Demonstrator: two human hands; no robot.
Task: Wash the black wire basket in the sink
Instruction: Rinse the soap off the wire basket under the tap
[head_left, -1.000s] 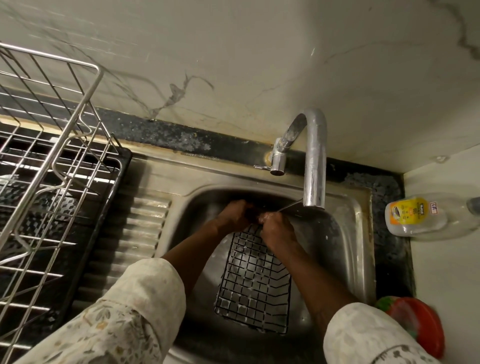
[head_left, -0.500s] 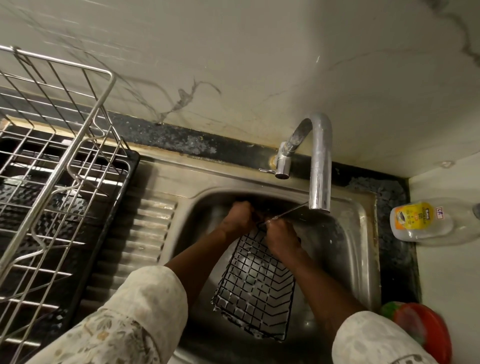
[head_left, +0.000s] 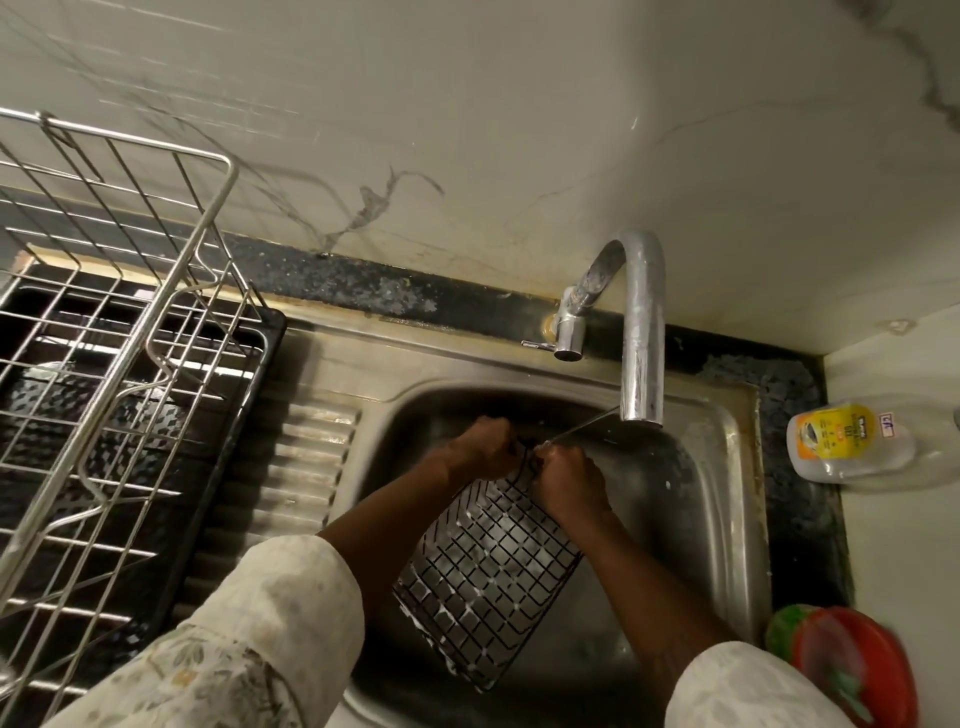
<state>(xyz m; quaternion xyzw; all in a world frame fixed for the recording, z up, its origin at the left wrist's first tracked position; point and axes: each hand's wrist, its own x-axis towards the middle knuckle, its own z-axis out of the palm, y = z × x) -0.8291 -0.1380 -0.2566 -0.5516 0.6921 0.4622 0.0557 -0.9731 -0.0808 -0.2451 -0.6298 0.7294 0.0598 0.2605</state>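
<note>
The black wire basket (head_left: 488, 577) is held tilted inside the steel sink (head_left: 711, 467), its grid flecked with white suds. My left hand (head_left: 480, 447) grips its far top edge with curled fingers. Right beside it, my right hand (head_left: 569, 480) is curled round the same edge. Both hands sit close together under a thin stream of water that slants from the tap (head_left: 641, 332). What the fingers hold besides the wire is hidden.
A large steel dish rack (head_left: 119, 374) on a black tray fills the left, beside the ribbed drainboard (head_left: 306, 467). A dish-soap bottle (head_left: 852, 441) lies on the counter at right. A red and green scrubber holder (head_left: 852, 670) sits at the near right.
The basket has swung so its near end points more to the right and it is raised off the sink floor. Both hands stay together at its far edge.
</note>
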